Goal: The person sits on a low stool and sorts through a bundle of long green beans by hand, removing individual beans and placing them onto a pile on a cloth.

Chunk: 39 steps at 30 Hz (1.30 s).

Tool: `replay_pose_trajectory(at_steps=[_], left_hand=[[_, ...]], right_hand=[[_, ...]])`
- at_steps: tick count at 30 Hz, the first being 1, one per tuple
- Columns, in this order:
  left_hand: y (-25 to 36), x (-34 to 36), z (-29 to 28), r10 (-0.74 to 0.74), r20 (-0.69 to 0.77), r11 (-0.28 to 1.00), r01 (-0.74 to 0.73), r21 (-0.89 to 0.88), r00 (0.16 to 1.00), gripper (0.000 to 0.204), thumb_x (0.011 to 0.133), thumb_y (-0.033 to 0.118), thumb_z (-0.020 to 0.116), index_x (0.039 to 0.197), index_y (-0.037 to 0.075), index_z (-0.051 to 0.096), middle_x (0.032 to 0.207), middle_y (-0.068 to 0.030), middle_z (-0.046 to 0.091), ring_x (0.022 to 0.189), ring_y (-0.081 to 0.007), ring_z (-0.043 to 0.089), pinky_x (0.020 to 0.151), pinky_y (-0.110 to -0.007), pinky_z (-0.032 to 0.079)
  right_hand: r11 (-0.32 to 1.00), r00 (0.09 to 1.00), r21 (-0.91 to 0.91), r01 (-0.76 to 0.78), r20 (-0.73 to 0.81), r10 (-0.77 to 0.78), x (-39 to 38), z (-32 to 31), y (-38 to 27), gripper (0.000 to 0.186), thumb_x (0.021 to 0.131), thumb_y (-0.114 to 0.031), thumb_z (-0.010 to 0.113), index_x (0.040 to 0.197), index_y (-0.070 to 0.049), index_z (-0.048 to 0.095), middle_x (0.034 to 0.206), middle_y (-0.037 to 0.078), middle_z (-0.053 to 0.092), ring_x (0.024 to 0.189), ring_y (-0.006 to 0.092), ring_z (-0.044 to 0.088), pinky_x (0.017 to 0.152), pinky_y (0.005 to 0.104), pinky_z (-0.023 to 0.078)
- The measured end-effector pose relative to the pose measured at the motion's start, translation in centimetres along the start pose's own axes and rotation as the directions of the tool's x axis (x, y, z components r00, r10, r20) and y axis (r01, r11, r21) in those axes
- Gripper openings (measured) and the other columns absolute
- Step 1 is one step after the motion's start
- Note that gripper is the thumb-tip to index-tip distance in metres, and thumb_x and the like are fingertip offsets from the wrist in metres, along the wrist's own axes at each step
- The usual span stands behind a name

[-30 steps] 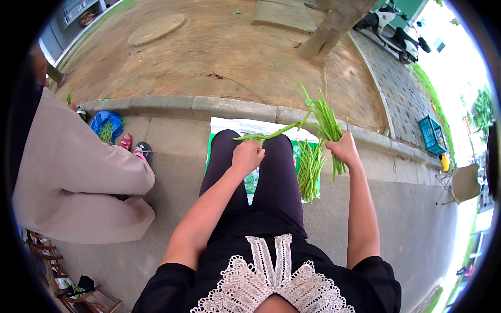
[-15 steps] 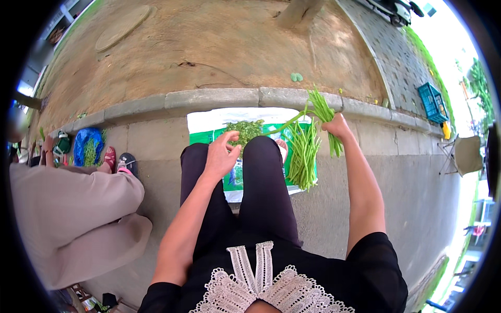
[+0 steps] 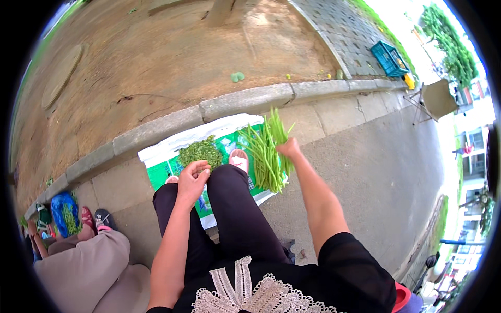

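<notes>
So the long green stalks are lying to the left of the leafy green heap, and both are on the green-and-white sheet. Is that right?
Not quite: in the head view, the long green stalks lie to the right of the leafy green heap. Both are indeed on the green-and-white sheet.
</notes>
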<state>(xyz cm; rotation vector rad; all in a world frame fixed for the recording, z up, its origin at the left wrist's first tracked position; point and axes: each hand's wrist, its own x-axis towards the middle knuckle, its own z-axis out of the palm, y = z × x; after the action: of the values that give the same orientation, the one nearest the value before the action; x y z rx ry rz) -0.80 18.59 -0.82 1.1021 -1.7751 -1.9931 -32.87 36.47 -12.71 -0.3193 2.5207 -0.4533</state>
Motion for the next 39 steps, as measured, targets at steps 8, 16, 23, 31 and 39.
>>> replay_pose_trajectory(at_steps=[8, 16, 23, 31, 39], left_hand=[[-0.4, -0.3, 0.2, -0.07, 0.032, 0.99, 0.073, -0.122, 0.997, 0.027, 0.085, 0.01, 0.056, 0.11, 0.0, 0.055, 0.097, -0.0092, 0.064, 0.073, -0.012, 0.06, 0.065, -0.025, 0.05], [1.5, -1.9, 0.0, -0.119, 0.076, 0.917, 0.139, -0.375, 0.99, 0.028, 0.088, 0.019, 0.054, 0.109, 0.0, 0.055, 0.098, -0.0097, 0.063, 0.074, -0.0142, 0.061, 0.069, -0.026, 0.05], [1.4, -2.5, -3.5, 0.145, 0.231, 0.674, 0.075, -0.735, 0.962, 0.063, 0.089, 0.056, 0.035, 0.118, 0.002, 0.047, 0.113, -0.0098, 0.056, 0.103, -0.0187, 0.052, 0.092, -0.033, 0.038], [-2.4, -3.3, -2.4, -0.162, 0.029, 0.867, 0.156, -0.473, 0.986, 0.042, 0.075, 0.015, 0.071, 0.109, 0.001, 0.052, 0.095, -0.0064, 0.06, 0.083, -0.0166, 0.058, 0.073, -0.029, 0.048], [-3.3, -1.8, -2.6, -0.145, 0.013, 0.754, 0.119, -0.646, 0.989, 0.028, 0.077, 0.012, 0.066, 0.101, 0.002, 0.055, 0.083, -0.0082, 0.06, 0.075, -0.0189, 0.059, 0.07, -0.03, 0.049]], right_hand=[[0.919, 0.998, 0.394, -0.004, 0.062, -0.022, -2.2, -0.7, -0.5, 0.037, 0.056, -0.008, 0.072, 0.088, 0.009, 0.063, 0.077, 0.014, 0.063, 0.066, 0.0265, 0.062, 0.056, 0.0393, 0.052], [0.478, 0.923, 0.865, 0.152, 0.049, -0.382, -13.3, -9.4, -18.0, 0.019, 0.064, -0.004, 0.069, 0.079, 0.006, 0.061, 0.069, 0.012, 0.06, 0.054, 0.0178, 0.057, 0.047, 0.0314, 0.047], [0.413, 0.732, 0.899, -0.148, 0.38, -0.565, -21.5, -1.2, -22.3, 0.02, 0.067, -0.004, 0.068, 0.082, 0.006, 0.059, 0.063, 0.012, 0.059, 0.051, 0.0193, 0.058, 0.045, 0.0331, 0.048], [0.556, 0.702, 0.74, 0.379, 0.162, -0.693, -24.2, 10.5, -17.1, 0.038, 0.06, -0.007, 0.066, 0.096, 0.003, 0.061, 0.083, 0.016, 0.064, 0.079, 0.0229, 0.062, 0.071, 0.0333, 0.048], [0.599, 0.763, 0.761, 0.251, 0.226, -0.606, -25.3, 10.7, -16.1, 0.054, 0.054, -0.007, 0.066, 0.106, 0.001, 0.054, 0.09, 0.014, 0.062, 0.083, 0.0211, 0.061, 0.075, 0.0314, 0.048]])
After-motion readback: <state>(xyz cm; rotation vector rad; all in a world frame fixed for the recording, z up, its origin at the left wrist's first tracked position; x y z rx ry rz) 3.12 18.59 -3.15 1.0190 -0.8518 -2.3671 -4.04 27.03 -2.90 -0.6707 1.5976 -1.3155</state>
